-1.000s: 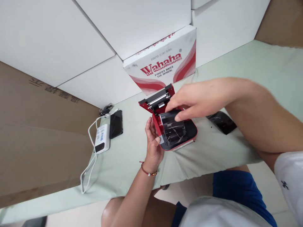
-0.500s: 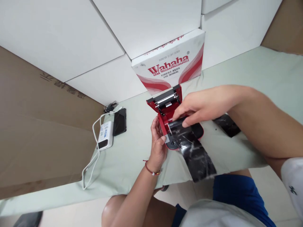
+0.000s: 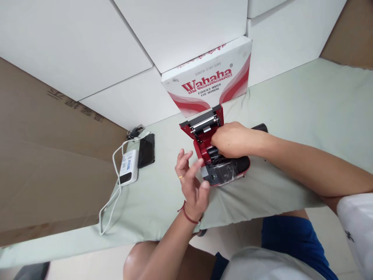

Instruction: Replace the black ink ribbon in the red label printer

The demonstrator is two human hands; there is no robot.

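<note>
Red portable printer [image 3: 212,175] with lid [image 3: 205,123] raised: body probably light, rigid; lid likely fragile; best held by near edge. Left hand [image 3: 192,186] spread; right hand [image 3: 230,139] curled (grasp hidden, cannot tell).

device [image 3: 205,154]: red, black | box [image 3: 212,79]: white, red waves | cloth [image 3: 161,186]: pale green

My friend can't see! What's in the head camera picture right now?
A person's right hand reaches into an open red machine by a black roll, while the left hand is open beside it. Behind stands a Wahaha box; a black phone and white power bank lie leftward on green cloth.
</note>
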